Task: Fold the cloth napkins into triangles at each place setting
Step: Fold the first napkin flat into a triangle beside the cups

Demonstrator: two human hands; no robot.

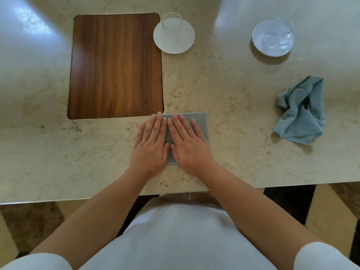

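A pale blue napkin [200,123], folded into a flat rectangle, lies on the marble table just right of the wooden placemat's near corner. My left hand [151,145] and my right hand [188,145] rest flat on it side by side, palms down, fingers straight and slightly apart, covering most of it. Only its right strip, top edge and a sliver between my hands show. A second blue napkin [302,112] lies crumpled and loose at the right of the table, well away from both hands.
A dark wooden placemat [116,65] lies at the left. A glass on a white saucer [174,42] stands beside its far right corner. Another glass lies tipped on a white saucer [272,38] at the far right. The table's near edge [78,197] runs close to my body.
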